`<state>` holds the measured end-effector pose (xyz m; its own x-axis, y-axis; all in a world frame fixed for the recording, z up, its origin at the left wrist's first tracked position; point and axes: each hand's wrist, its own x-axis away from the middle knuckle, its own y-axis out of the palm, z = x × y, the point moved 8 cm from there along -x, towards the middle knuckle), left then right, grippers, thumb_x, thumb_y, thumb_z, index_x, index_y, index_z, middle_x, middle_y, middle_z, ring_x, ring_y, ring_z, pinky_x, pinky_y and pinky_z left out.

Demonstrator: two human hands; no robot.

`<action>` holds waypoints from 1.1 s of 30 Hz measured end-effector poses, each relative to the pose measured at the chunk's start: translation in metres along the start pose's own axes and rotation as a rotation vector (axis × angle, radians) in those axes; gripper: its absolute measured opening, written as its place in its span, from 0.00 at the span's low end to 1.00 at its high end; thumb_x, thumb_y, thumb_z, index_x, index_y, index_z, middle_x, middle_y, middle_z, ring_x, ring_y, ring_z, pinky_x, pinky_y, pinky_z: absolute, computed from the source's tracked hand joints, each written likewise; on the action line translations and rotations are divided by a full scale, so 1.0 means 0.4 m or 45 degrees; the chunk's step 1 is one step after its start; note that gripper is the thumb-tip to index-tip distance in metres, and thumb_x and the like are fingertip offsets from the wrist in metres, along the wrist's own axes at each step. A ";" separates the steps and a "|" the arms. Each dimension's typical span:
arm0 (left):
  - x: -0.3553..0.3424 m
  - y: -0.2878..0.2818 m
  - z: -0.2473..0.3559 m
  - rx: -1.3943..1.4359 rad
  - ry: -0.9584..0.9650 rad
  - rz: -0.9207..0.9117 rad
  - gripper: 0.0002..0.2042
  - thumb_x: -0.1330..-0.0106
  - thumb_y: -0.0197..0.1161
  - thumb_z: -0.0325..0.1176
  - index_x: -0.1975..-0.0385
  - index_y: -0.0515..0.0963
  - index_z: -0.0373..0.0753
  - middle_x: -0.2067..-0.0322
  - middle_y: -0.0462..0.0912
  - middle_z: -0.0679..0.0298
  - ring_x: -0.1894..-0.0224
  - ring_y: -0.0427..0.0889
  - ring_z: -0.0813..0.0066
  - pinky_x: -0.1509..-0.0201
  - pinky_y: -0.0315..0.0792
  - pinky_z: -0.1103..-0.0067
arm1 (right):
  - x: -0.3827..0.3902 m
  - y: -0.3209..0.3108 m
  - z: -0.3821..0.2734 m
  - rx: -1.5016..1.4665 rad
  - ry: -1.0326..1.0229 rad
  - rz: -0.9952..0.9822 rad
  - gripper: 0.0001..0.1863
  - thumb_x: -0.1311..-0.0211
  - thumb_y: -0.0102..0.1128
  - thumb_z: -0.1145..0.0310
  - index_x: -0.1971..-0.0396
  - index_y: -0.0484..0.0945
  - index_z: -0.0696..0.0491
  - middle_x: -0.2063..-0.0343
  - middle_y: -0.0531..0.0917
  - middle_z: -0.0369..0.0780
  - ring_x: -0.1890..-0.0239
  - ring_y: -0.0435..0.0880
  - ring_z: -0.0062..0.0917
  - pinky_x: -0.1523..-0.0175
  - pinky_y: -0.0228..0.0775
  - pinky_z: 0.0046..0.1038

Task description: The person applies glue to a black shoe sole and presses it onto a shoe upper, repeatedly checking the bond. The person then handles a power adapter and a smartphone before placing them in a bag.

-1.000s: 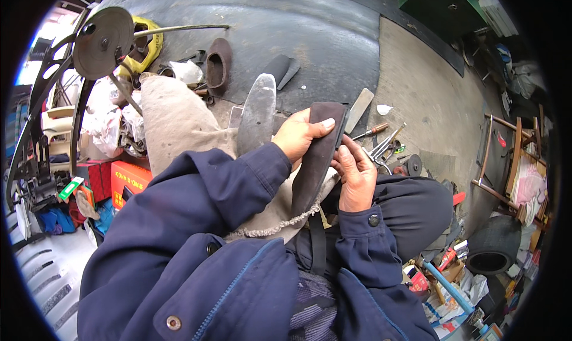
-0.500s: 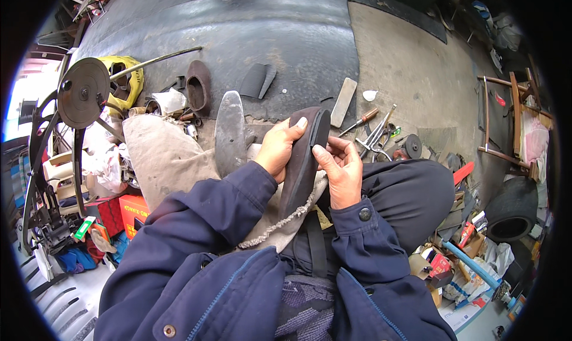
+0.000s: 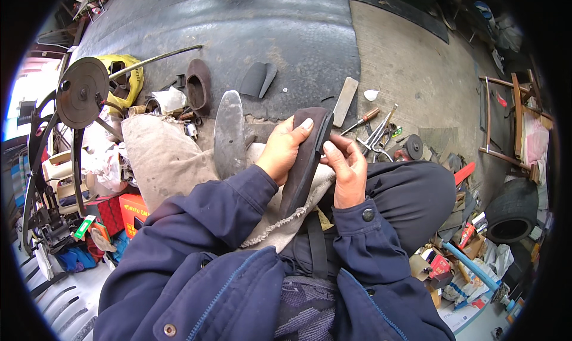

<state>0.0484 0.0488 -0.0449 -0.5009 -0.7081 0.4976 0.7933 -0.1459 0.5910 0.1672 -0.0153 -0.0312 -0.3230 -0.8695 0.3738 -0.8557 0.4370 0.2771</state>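
Note:
A dark brown cloth shoe [image 3: 301, 177] lies over the beige cloth [image 3: 164, 162] on my lap, its upper end raised. My left hand [image 3: 280, 153] grips it from the left, thumb across its surface. My right hand [image 3: 344, 171] is closed at the shoe's right edge, thumb and fingers on a thin black strip [image 3: 322, 135] along that edge; some fingertips are hidden. Left of the shoe stands a worn grey metal shoe form [image 3: 231, 129]. A pale whetstone-like bar [image 3: 345, 99], a wooden-handled tool [image 3: 368, 115] and metal pincers [image 3: 378, 138] lie beyond my right hand.
On the floor are another brown shoe [image 3: 198, 84], dark cut pieces [image 3: 256, 78] and a grinding disc [image 3: 413, 145]. An iron machine with a wheel [image 3: 74, 90] stands at left, cluttered bags and boxes [image 3: 132, 213] around it. A wooden folding chair [image 3: 515, 120] and tyre [image 3: 509, 213] are at right.
The view has shifted since a second ago, showing more floor. My right thumb and fingers have moved slightly up along the shoe's edge since half a second ago; my left grip is much the same.

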 end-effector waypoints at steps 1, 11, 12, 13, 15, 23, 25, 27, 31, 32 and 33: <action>0.001 0.000 -0.001 -0.033 0.013 0.013 0.17 0.25 0.57 0.40 0.43 0.73 0.37 0.57 0.82 0.65 0.61 0.81 0.82 0.58 0.76 0.82 | -0.004 -0.009 -0.004 0.024 -0.027 0.038 0.22 0.37 0.66 0.68 0.47 0.74 0.65 0.55 0.81 0.43 0.56 0.80 0.21 0.51 0.74 0.23; -0.006 -0.012 -0.067 -0.092 -0.158 -0.029 0.15 0.24 0.54 0.41 0.49 0.75 0.36 0.63 0.83 0.66 0.67 0.80 0.84 0.63 0.75 0.84 | -0.040 -0.062 0.003 0.148 0.020 0.102 0.11 0.40 0.69 0.72 0.62 0.77 0.59 0.69 0.82 0.36 0.70 0.80 0.15 0.61 0.75 0.19; -0.006 -0.014 -0.072 -0.086 -0.179 -0.032 0.15 0.24 0.54 0.41 0.49 0.75 0.36 0.63 0.83 0.66 0.67 0.80 0.84 0.63 0.75 0.84 | -0.041 -0.063 0.004 0.174 0.034 0.102 0.11 0.41 0.69 0.72 0.63 0.77 0.59 0.69 0.81 0.35 0.71 0.79 0.15 0.62 0.74 0.19; -0.006 -0.018 -0.077 -0.043 -0.185 -0.001 0.13 0.24 0.52 0.36 0.52 0.77 0.36 0.65 0.83 0.66 0.68 0.78 0.83 0.63 0.73 0.83 | -0.041 -0.062 0.004 0.199 0.036 0.102 0.10 0.40 0.69 0.71 0.65 0.77 0.59 0.71 0.81 0.35 0.72 0.79 0.14 0.63 0.74 0.19; -0.007 -0.025 -0.083 -0.075 -0.204 0.024 0.12 0.24 0.52 0.37 0.52 0.78 0.35 0.66 0.83 0.66 0.69 0.78 0.83 0.64 0.73 0.82 | -0.042 -0.060 0.006 0.203 0.048 0.096 0.10 0.40 0.69 0.70 0.65 0.78 0.59 0.72 0.81 0.35 0.72 0.78 0.14 0.64 0.73 0.18; -0.013 -0.024 -0.093 -0.030 -0.216 0.017 0.14 0.26 0.56 0.40 0.52 0.76 0.34 0.66 0.84 0.65 0.72 0.80 0.84 0.68 0.75 0.84 | -0.047 -0.059 0.005 0.247 0.076 0.109 0.10 0.39 0.68 0.70 0.66 0.77 0.59 0.75 0.79 0.33 0.74 0.76 0.12 0.65 0.72 0.17; -0.013 -0.026 -0.096 -0.076 -0.209 0.016 0.14 0.26 0.56 0.40 0.52 0.76 0.35 0.66 0.84 0.65 0.72 0.79 0.84 0.68 0.75 0.84 | -0.049 -0.061 0.001 0.265 0.063 0.116 0.09 0.40 0.68 0.71 0.67 0.77 0.59 0.76 0.79 0.32 0.74 0.75 0.12 0.66 0.71 0.17; -0.014 -0.027 -0.103 -0.077 -0.220 0.023 0.14 0.26 0.56 0.40 0.52 0.76 0.35 0.66 0.83 0.66 0.72 0.79 0.85 0.68 0.75 0.85 | -0.051 -0.063 0.001 0.300 0.061 0.117 0.09 0.40 0.68 0.71 0.68 0.77 0.59 0.76 0.79 0.32 0.75 0.75 0.12 0.67 0.70 0.17; -0.017 -0.023 -0.111 -0.077 -0.238 0.016 0.14 0.26 0.56 0.40 0.51 0.77 0.36 0.66 0.83 0.66 0.72 0.79 0.85 0.69 0.74 0.85 | -0.054 -0.078 0.003 0.404 0.053 0.147 0.08 0.42 0.67 0.73 0.70 0.76 0.59 0.77 0.78 0.32 0.76 0.74 0.11 0.69 0.67 0.17; -0.017 -0.022 -0.113 -0.072 -0.255 0.012 0.14 0.26 0.56 0.40 0.51 0.76 0.36 0.66 0.83 0.66 0.72 0.79 0.85 0.68 0.74 0.85 | -0.055 -0.080 0.002 0.424 0.038 0.137 0.08 0.43 0.67 0.73 0.71 0.76 0.59 0.78 0.78 0.32 0.76 0.74 0.11 0.69 0.67 0.17; -0.017 -0.024 -0.113 -0.068 -0.271 0.009 0.15 0.26 0.56 0.40 0.50 0.76 0.36 0.66 0.84 0.66 0.72 0.80 0.85 0.68 0.75 0.85 | -0.056 -0.084 0.004 0.422 0.035 0.151 0.05 0.45 0.63 0.76 0.71 0.76 0.59 0.78 0.78 0.32 0.77 0.74 0.11 0.69 0.67 0.17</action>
<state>0.0599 0.0236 -0.0825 -0.5527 -0.5485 0.6274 0.8113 -0.1820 0.5556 0.2025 -0.0108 -0.0504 -0.4210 -0.8087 0.4108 -0.8990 0.4324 -0.0701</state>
